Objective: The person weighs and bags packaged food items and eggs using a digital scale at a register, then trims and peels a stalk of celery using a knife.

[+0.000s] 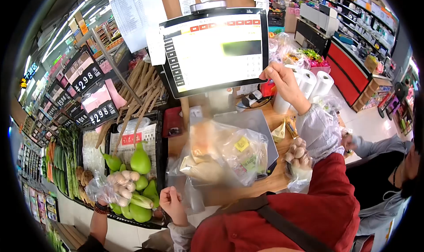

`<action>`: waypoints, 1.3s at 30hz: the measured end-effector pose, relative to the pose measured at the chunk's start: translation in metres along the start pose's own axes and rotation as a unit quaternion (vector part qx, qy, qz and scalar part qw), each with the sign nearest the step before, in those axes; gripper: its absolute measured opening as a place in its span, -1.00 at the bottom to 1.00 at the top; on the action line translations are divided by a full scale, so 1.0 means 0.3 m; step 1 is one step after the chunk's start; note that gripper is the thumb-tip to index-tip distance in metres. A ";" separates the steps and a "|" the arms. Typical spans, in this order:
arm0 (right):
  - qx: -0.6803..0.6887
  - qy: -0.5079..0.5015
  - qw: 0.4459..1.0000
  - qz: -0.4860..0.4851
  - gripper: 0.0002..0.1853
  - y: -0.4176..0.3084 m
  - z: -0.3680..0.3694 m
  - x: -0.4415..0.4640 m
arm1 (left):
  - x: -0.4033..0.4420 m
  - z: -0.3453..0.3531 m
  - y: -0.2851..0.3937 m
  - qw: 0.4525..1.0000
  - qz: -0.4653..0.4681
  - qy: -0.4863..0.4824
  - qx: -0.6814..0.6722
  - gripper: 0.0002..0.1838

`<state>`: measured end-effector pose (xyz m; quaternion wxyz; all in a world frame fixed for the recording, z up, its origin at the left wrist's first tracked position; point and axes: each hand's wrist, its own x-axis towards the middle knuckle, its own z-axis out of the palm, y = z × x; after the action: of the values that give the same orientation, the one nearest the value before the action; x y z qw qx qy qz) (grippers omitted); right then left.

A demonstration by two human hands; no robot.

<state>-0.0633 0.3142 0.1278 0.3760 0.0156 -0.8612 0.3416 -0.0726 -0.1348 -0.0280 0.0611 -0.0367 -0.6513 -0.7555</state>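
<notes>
Landmark: touchscreen (216,40), tilted, lit, with a row of red buttons along its top.

Right hand (284,85): at the screen's lower right edge, fingers bent, fingertips at the frame; nothing is seen held, but whether the grip is closed, or the edge touched, cannot be told.

Left hand (173,205): well below the screen, loosely curled, thumb uppermost; whether anything is pinched in it cannot be told. It is nearest the black crate (161,163) and the clear bags.

Clear bagged goods (240,152): below the screen, one bearing a yellow label, over a grey plate (261,119); partly blurred.

Wooden counter (283,149): below the screen, under the plate.

White rolls (321,85): upright, right of the screen, behind the right hand.

Bag of round brownish produce (299,157): on the counter, below and right of the screen.

Green pear-shaped produce (140,160): in the crate, below and left of the screen.

Another person's hand (102,204): far below and left of the screen, beaded bracelet at the wrist, at a bag of pale round produce (123,185).

Long brown roots (143,82): just left of the screen.

Price signs (100,106): farther left of the screen, black and pink.
</notes>
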 end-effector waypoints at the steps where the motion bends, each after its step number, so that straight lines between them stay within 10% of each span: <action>1: 0.010 -0.003 1.000 0.008 -0.68 0.011 0.008 -0.011 | -0.007 0.005 -0.017 1.000 -0.004 0.006 -0.009 -0.83; 39: -0.203 -0.133 0.950 -0.196 -0.91 -0.358 0.485 0.182 | 0.156 -0.220 -0.059 0.992 -0.111 0.002 -0.063 -0.82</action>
<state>-0.1646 0.1572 0.1552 0.3124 0.1525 -0.9347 0.0736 -0.1197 -0.1995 -0.0487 -0.0243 0.0336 -0.6024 -0.7971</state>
